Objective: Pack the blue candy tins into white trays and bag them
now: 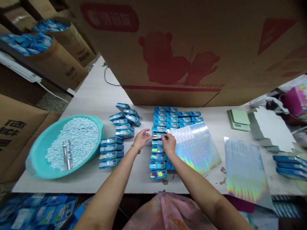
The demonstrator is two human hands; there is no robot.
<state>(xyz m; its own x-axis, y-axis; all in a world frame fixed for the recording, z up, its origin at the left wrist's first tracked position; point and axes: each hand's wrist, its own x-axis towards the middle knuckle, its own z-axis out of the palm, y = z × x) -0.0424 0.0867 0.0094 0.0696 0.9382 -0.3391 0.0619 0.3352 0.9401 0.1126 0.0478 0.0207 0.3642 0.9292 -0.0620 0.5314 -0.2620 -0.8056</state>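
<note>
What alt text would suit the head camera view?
A person's left hand and right hand are close together over rows of small blue boxes on a white table, beside an iridescent sheet. Farther left sits a turquoise basin of pale pieces and a shiny metal object; behind stands a large cardboard box.

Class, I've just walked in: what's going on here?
A person has both hands at a row of blue boxes. The right hand reaches to one box, the left hand close by; anything pinched is too small to tell. A shiny sheet lies beside the right hand. A bowl of pale pieces stands left.
</note>
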